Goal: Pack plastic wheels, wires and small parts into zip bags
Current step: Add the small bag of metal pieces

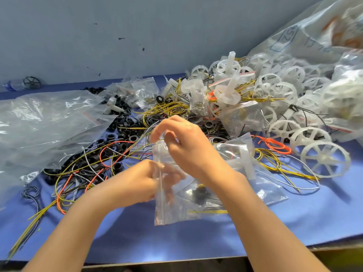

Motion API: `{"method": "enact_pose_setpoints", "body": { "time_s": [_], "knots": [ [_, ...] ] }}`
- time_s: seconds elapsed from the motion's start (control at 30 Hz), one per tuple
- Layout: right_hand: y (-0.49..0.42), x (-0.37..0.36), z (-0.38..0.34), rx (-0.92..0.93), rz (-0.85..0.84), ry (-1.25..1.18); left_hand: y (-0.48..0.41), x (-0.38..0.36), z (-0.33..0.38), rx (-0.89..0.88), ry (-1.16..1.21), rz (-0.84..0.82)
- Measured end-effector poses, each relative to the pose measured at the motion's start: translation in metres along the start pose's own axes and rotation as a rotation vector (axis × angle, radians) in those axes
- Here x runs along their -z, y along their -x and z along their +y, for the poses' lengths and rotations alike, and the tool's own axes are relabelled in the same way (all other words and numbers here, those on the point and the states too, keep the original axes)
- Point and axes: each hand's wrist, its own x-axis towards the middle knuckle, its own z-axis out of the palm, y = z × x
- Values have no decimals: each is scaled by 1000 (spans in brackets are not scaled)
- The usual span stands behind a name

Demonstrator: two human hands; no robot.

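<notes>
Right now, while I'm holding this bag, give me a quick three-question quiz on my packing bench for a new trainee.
1. True or false: the zip bag held by the left hand and right hand is empty.
2. Pick one: the loose white wheels lie mostly on the person's A) left, B) right, C) near table edge.
3. Fill in: the wire coil lying by the nearest wheels is ___ in colour.

Key: 1 false, a black ring and a yellow wire show inside; 2 B; 3 orange.
</notes>
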Motion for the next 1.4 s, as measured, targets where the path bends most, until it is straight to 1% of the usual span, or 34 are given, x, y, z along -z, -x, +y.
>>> {"method": "enact_pose_setpoints", "body": {
  "time_s": [0.03, 0.07, 0.13, 0.2, 0.23, 0.27, 0.3, 0.37, 0.43, 0.5, 0.57, 0.7, 0.77, 0.83, 0.9, 1.0, 1.07, 1.17, 1.23, 1.33, 1.4],
  "knots": [
    [0, 4, 0, -12, 26, -5, 0, 6, -5, 12, 35, 68],
    [0, 6, 1, -28, 48, -5, -1, 13, -8, 20, 37, 190],
    [1, 7, 2, -67, 75, 16, -6, 20, -12, 1, 66, 494],
    [3, 7, 3, -101, 105, 63, -14, 22, -5, -70, 180, 794],
    [3, 7, 5, -114, 133, 85, -18, 21, 0, -128, 202, 903],
    [3, 8, 7, -124, 170, 105, -21, 17, 8, -183, 192, 964],
    [3, 10, 8, -132, 206, 127, -25, 13, 14, -243, 155, 975],
    [3, 13, 11, -157, 251, 191, -34, -1, 28, -315, 49, 882],
    [4, 16, 16, -198, 247, 283, -45, -13, 36, -323, -95, 785],
    [6, 20, 23, -235, 216, 353, -54, -16, 41, -305, -195, 752],
    [8, 26, 28, -253, 197, 370, -61, -13, 41, -283, -250, 696],
    [3, 44, 37, -282, 269, 331, -71, -4, 35, -149, -398, 524],
    [2, 56, 46, -334, 325, 348, -75, -4, 31, -84, -461, 423],
    [1, 70, 58, -405, 398, 358, -77, -4, 28, -45, -473, 378],
    [3, 82, 68, -466, 509, 353, -79, -3, 29, -46, -475, 381],
    [7, 95, 81, -531, 719, 387, -83, -2, 33, -41, -484, 393],
    [10, 99, 86, -586, 773, 391, -84, -1, 34, -48, -488, 400],
    [15, 105, 96, -694, 680, 416, -84, 0, 34, -56, -495, 408],
    [20, 110, 102, -733, 594, 489, -85, 0, 34, -56, -499, 413],
    [23, 116, 105, -734, 519, 598, -85, 1, 36, -49, -502, 417],
    [23, 117, 105, -727, 492, 612, -85, 2, 37, -47, -498, 413]
  ]
}}
